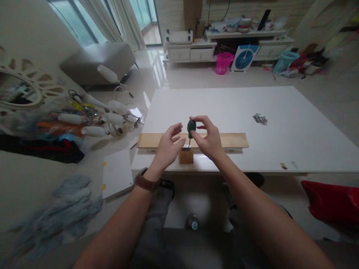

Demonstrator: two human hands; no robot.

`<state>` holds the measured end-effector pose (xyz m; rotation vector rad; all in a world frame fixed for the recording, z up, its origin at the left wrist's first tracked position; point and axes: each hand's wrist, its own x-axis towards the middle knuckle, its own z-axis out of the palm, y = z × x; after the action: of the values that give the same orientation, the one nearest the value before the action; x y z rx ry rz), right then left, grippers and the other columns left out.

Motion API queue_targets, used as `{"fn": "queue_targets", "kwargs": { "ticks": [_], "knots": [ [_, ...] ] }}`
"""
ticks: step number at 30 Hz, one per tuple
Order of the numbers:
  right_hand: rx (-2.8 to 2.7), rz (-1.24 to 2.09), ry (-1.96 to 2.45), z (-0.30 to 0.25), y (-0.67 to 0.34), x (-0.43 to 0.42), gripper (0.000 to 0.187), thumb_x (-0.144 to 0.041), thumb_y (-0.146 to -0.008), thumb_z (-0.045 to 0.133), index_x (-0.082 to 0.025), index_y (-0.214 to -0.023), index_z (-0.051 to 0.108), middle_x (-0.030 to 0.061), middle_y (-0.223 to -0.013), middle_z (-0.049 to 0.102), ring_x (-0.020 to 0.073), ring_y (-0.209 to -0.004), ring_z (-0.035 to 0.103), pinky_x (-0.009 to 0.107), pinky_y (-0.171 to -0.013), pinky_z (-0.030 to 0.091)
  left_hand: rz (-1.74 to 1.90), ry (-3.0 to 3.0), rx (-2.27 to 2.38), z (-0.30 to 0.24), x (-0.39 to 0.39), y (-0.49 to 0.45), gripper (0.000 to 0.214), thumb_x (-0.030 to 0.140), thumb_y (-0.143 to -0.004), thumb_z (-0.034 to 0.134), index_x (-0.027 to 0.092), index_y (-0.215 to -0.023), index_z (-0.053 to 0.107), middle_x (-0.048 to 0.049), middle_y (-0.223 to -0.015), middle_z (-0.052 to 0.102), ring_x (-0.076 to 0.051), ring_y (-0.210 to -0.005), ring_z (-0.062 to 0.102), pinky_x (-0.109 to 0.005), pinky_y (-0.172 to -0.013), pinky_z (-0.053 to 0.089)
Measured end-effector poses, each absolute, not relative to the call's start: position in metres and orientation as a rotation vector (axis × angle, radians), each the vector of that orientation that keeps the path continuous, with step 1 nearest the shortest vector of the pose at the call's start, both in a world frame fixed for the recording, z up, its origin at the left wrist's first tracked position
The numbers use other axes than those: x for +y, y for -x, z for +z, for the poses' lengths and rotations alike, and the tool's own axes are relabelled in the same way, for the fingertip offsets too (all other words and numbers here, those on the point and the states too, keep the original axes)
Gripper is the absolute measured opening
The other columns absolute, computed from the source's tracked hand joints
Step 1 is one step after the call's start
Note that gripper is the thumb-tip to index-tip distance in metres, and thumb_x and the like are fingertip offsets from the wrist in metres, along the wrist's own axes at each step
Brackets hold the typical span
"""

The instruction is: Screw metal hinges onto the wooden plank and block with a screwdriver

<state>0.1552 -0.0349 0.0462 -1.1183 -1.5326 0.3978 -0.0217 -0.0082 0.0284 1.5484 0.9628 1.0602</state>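
Note:
My right hand [208, 139] grips the dark green handle of a short screwdriver [191, 129], held upright with its tip down on a small metal piece atop a small wooden block [186, 156]. My left hand [169, 144] is beside the block and the screwdriver shaft, its fingers curled loosely; whether it touches them I cannot tell. The block stands against the front of a long wooden plank [232, 140] lying across the white table [294, 142].
A small pile of metal screws [260, 119] lies on the table to the right. Lamp parts and scissors [95, 116] clutter the floor at left. A red object [331, 201] sits low right. A bottle cap [193, 223] shows below the table edge.

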Motion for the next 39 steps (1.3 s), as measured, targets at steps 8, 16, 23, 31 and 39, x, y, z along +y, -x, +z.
{"fn": "queue_targets", "kwargs": {
  "ticks": [8, 16, 23, 31, 39],
  "knots": [
    [-1.417, 0.508, 1.168, 0.048, -0.161, -0.036, 0.033, -0.02, -0.084, 0.068, -0.029, -0.115, 0.07, 0.0026, -0.113, 0.072, 0.0219, -0.106, 0.069, 0.036, -0.08, 0.06, 1.098, -1.831, 0.79, 0.035, -0.011, 0.0, 0.058, 0.01, -0.092, 0.06, 0.029, -0.147, 0.053, -0.0107, -0.147, 0.064, -0.026, -0.135, 0.064, -0.049, -0.109, 0.058],
    [-1.282, 0.64, 1.15, 0.047, -0.159, -0.037, 0.028, -0.027, -0.082, 0.075, -0.026, -0.109, 0.068, 0.0024, -0.109, 0.076, 0.0205, -0.101, 0.072, 0.036, -0.079, 0.059, 1.142, -1.632, 0.929, 0.055, -0.009, -0.01, 0.061, 0.0, -0.083, 0.071, 0.03, -0.135, 0.064, -0.0027, -0.108, 0.073, -0.019, -0.1, 0.07, -0.04, -0.101, 0.061],
    [-1.277, 0.575, 1.151, 0.046, -0.156, -0.038, 0.029, -0.029, -0.08, 0.079, -0.026, -0.107, 0.066, 0.0003, -0.1, 0.074, 0.0195, -0.097, 0.073, 0.036, -0.079, 0.06, 1.15, -1.629, 0.991, 0.058, -0.014, -0.016, 0.051, -0.005, -0.075, 0.074, 0.023, -0.116, 0.071, -0.0059, -0.113, 0.07, -0.02, -0.103, 0.067, -0.038, -0.098, 0.06],
    [-1.304, 0.635, 1.126, 0.05, -0.155, -0.039, 0.025, -0.026, -0.087, 0.07, -0.025, -0.112, 0.07, 0.0046, -0.113, 0.074, 0.0203, -0.108, 0.072, 0.036, -0.082, 0.063, 1.119, -1.731, 0.932, 0.063, -0.013, -0.011, 0.042, 0.0, -0.088, 0.062, 0.024, -0.123, 0.066, -0.0069, -0.119, 0.074, -0.021, -0.112, 0.071, -0.037, -0.097, 0.059],
    [-1.195, 0.64, 1.171, 0.045, -0.154, -0.033, 0.036, -0.034, -0.081, 0.082, -0.027, -0.112, 0.067, 0.0013, -0.101, 0.074, 0.0213, -0.1, 0.074, 0.043, -0.089, 0.065, 1.185, -1.75, 1.049, 0.06, -0.009, -0.017, 0.039, 0.001, -0.079, 0.074, 0.023, -0.11, 0.07, -0.0061, -0.112, 0.072, -0.02, -0.1, 0.069, -0.032, -0.085, 0.058]
  ]
}}
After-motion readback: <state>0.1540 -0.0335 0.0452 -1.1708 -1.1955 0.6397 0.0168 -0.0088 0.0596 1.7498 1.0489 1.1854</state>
